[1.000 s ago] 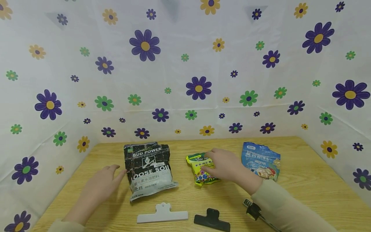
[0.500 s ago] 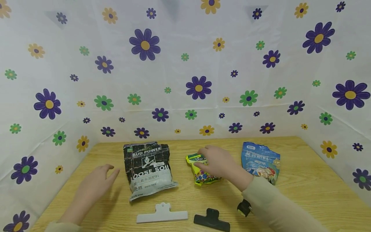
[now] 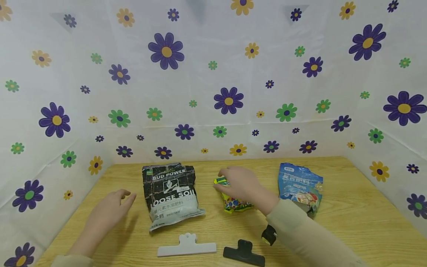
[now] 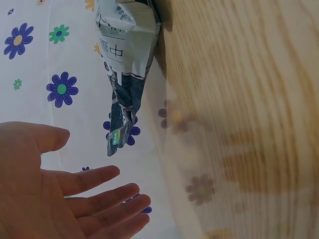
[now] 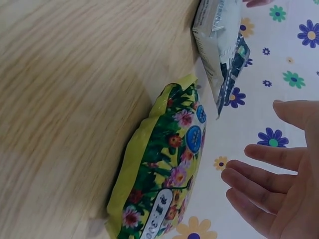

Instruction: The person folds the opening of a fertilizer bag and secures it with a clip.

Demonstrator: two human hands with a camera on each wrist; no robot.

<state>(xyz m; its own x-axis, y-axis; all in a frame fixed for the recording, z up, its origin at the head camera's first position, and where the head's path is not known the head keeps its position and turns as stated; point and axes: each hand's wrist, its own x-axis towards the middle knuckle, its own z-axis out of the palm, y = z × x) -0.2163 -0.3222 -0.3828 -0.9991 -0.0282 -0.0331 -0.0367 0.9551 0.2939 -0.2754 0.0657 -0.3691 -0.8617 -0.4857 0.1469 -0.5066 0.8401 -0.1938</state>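
A person's two bare hands are over a wood-grain bench (image 3: 126, 246), where a large black-and-white soil bag (image 3: 173, 196) is set down. Right of the soil bag lies a small yellow bag (image 5: 162, 159) printed with flowers. The right hand (image 3: 239, 183) is over it, fingers nearly straight and spread, thumb well apart; the right wrist view shows a gap to the bag, so they hold nothing. The left hand (image 3: 110, 209), just left of the soil bag, also holds nothing, its fingers relaxed and thumb apart. Farther right of the soil bag is a blue bag (image 3: 297, 181). On the soil bag's near side are a white clip (image 3: 187, 247) and, rightward, a black clip (image 3: 244, 254). The step in hand seems to be handling the yellow bag: best to set thumb and fingers on opposite edges and squeeze gently, since a soft bag would probably slump if pinched at one corner.
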